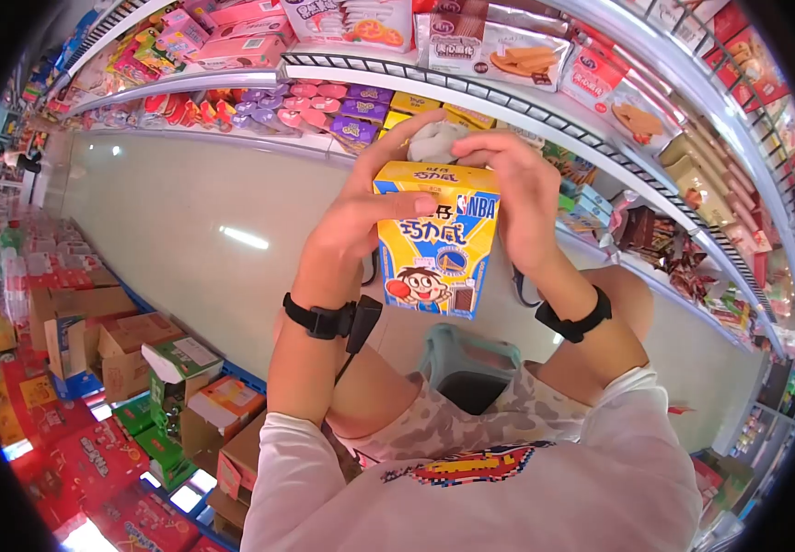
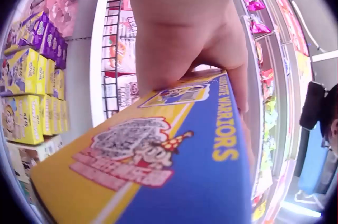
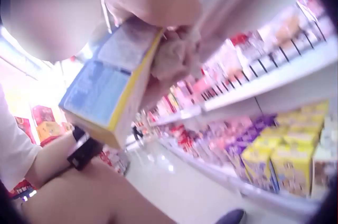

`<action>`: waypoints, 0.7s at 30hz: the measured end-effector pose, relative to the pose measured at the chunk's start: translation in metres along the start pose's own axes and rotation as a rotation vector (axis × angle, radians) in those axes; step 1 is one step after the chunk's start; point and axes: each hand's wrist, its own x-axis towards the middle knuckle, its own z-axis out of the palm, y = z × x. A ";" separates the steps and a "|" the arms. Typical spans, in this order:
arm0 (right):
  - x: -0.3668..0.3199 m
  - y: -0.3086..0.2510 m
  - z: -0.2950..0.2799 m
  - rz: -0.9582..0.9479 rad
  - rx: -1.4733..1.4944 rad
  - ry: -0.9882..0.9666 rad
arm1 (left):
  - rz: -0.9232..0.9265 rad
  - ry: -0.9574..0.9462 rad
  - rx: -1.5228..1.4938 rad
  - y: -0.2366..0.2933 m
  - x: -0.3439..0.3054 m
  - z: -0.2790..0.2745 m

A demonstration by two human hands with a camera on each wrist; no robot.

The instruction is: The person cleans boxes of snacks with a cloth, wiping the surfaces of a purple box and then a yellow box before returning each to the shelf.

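Observation:
A yellow and blue snack box (image 1: 436, 253) with a cartoon child and NBA print is held upright before the chest. My left hand (image 1: 353, 210) grips it from the side, thumb lying across its front. In the left wrist view that hand (image 2: 185, 39) is at one end of the box (image 2: 158, 155). A crumpled white cloth (image 1: 436, 143) shows just behind the box's top edge. My right hand (image 1: 522, 189) holds the cloth with curled fingers, close beside the box's right side. The right wrist view shows the cloth (image 3: 177, 57) against the box (image 3: 97, 94).
A shelf (image 1: 508, 97) with wafer packs curves in front. Below it stand yellow boxes (image 2: 24, 89) and purple boxes (image 1: 361, 115). Cartons (image 1: 140, 345) line the left side. A grey-green stool (image 1: 471, 354) is between the person's legs, on the pale floor (image 1: 186, 212).

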 end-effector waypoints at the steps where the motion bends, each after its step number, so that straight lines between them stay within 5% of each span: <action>1: -0.003 0.011 -0.010 0.101 0.206 0.071 | 0.022 0.015 0.151 -0.004 0.005 -0.001; 3: -0.013 0.028 -0.026 0.209 0.425 0.169 | 0.037 0.035 0.368 -0.011 0.013 0.002; 5: -0.017 0.028 -0.038 0.065 -0.016 0.140 | 0.008 -0.003 0.417 -0.022 0.019 0.003; 6: -0.015 0.024 -0.043 0.066 -0.014 0.146 | 0.009 -0.035 0.459 -0.024 0.022 0.003; 8: -0.009 0.018 -0.055 -0.012 -0.303 -0.118 | -0.081 -0.065 0.478 -0.018 0.024 0.005; 12: -0.003 0.031 -0.065 0.139 -0.200 -0.064 | -0.110 -0.066 0.479 -0.025 0.023 0.007; 14: -0.002 0.032 -0.076 0.000 -0.360 -0.031 | -0.106 -0.060 0.503 -0.029 0.022 0.010; 16: 0.005 0.031 -0.086 -0.256 -0.515 0.204 | 0.005 0.010 0.640 -0.031 0.027 0.014; 18: -0.001 0.020 -0.084 -0.150 -0.357 0.283 | 0.052 -0.007 0.696 -0.035 0.033 0.012; 21: -0.010 0.018 -0.083 0.092 -0.081 0.117 | 0.351 0.255 1.257 -0.062 0.042 0.011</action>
